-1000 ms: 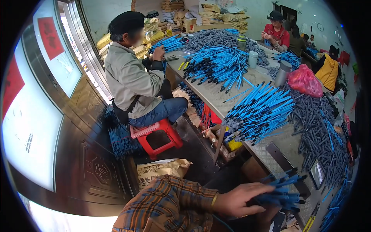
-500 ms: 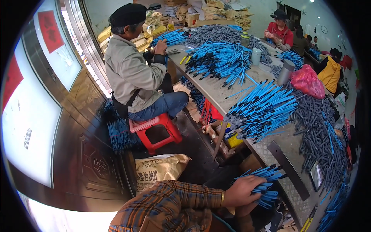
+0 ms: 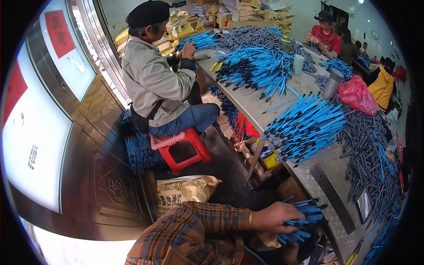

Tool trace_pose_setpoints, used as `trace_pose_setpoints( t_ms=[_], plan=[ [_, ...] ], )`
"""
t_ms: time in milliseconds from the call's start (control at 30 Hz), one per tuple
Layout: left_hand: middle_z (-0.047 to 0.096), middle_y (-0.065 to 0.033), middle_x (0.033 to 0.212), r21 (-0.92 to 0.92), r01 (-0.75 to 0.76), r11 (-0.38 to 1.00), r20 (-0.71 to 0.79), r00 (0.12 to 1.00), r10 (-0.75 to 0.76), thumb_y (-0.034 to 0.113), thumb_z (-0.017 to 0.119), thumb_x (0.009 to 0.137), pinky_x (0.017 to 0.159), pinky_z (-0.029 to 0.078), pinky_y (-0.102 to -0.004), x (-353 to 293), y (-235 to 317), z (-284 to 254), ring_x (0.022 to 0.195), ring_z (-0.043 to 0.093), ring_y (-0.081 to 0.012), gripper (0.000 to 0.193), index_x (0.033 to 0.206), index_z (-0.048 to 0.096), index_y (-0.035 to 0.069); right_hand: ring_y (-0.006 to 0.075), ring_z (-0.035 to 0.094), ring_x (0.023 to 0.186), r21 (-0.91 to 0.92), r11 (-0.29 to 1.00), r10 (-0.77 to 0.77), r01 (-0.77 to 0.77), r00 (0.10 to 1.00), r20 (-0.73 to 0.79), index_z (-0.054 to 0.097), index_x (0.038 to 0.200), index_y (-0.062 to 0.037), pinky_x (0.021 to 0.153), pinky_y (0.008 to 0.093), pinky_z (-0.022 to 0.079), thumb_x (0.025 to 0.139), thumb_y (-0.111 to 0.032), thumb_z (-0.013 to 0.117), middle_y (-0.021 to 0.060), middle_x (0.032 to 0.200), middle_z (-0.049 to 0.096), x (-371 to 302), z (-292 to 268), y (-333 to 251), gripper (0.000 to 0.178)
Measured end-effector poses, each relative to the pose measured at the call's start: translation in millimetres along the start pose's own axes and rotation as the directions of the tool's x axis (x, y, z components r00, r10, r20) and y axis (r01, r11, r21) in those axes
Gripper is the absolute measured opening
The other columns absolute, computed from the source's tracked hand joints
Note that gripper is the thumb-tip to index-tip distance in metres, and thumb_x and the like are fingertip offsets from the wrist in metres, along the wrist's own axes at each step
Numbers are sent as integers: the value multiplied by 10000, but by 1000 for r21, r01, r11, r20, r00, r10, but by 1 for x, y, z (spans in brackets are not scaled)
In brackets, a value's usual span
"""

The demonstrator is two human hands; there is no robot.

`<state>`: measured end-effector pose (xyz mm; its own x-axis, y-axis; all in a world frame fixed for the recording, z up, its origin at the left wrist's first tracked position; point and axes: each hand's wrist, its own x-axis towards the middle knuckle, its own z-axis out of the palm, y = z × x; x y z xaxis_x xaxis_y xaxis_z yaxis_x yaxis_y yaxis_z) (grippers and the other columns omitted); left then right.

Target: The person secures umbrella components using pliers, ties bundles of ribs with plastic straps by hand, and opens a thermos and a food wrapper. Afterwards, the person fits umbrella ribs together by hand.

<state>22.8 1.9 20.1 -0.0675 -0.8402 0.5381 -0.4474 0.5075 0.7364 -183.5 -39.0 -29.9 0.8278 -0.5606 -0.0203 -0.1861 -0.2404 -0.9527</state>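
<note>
My left hand point(image 3: 277, 217), in a brown plaid sleeve with a gold band at the wrist, comes across from the left. Its fingers are wrapped over a bundle of blue plastic sticks point(image 3: 312, 217) with dark ends, held beside the table edge. Below the bundle my right hand point(image 3: 290, 253) is smeared by motion and mostly covered, so its fingers cannot be made out. Close by on the table point(image 3: 304, 174) lies a long dark flat bar point(image 3: 332, 198). A large fanned pile of blue sticks point(image 3: 307, 128) rests just beyond it.
Grey plastic parts point(image 3: 369, 163) are heaped along the right. Yellow-handled pliers point(image 3: 353, 256) lie near the front edge. A co-worker point(image 3: 157, 75) sits on a red stool point(image 3: 181, 150); a paper sack point(image 3: 190, 190) lies on the floor. A pink bag point(image 3: 357, 96) stands beside a metal cup point(image 3: 332, 84).
The bundle in my left hand has tilted and dropped slightly. My right hand has moved lower and blurred. The view has shifted a little; the co-worker in red has changed hand position.
</note>
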Motion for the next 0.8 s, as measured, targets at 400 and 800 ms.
trace_pose_setpoints(
  t_ms=[400,800],
  plan=[
    [594,-120,939,-211,-57,976,183,978,97,163,632,749,766,468,-387,7,-4,-6,870,569,-302,319,1034,562,39,224,562,1027,318,944,115,-91,992,-57,489,1219,32,881,316,429,909,-181,481,159,1147,574,0,-15,76,376],
    [583,-101,833,-3,-38,999,124,992,38,192,717,703,697,484,-374,10,4,-8,777,579,-294,238,858,582,71,215,591,670,-20,956,-281,293,890,-360,598,972,19,623,309,460,789,-116,635,116,760,611,19,19,14,231]
  ],
)
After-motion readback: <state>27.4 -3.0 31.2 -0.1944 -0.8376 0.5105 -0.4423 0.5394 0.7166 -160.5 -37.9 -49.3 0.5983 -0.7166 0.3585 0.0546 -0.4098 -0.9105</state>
